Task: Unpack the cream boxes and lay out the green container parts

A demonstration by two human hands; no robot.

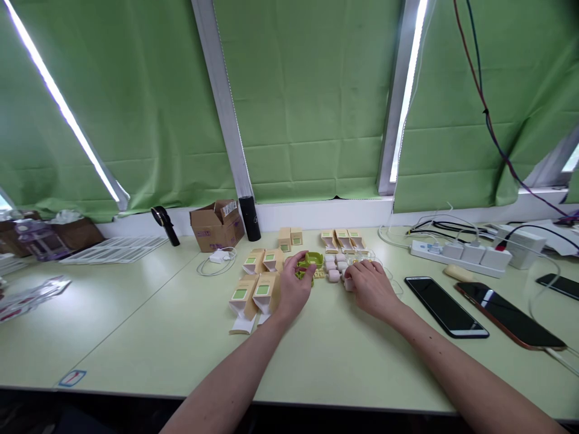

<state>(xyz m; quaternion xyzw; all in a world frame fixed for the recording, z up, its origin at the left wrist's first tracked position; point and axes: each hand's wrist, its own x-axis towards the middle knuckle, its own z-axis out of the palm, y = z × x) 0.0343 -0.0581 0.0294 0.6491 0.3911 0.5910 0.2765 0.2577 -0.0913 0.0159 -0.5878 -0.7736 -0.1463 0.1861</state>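
My left hand (295, 282) is closed at the near left of a green plastic piece (314, 259), its fingers curled against it. A small pale bit shows by the thumb; its kind is too small to tell. My right hand (371, 283) reaches down with bent fingers onto a pale pink, rounded block (348, 284) at the edge of a cluster of similar blocks (333, 275). Small yellowish pieces (319, 273) lie between the hands. Just left of my left hand stand open cardboard boxes (266, 290) with green labels and white flaps folded out.
More small boxes (342, 239) stand behind the blocks. A brown carton (217, 226) and a black cylinder (249, 218) are by the wall. On the right lie phones (446, 306), a power strip (459, 258) and loose cables. A white charger (219, 257) sits left.
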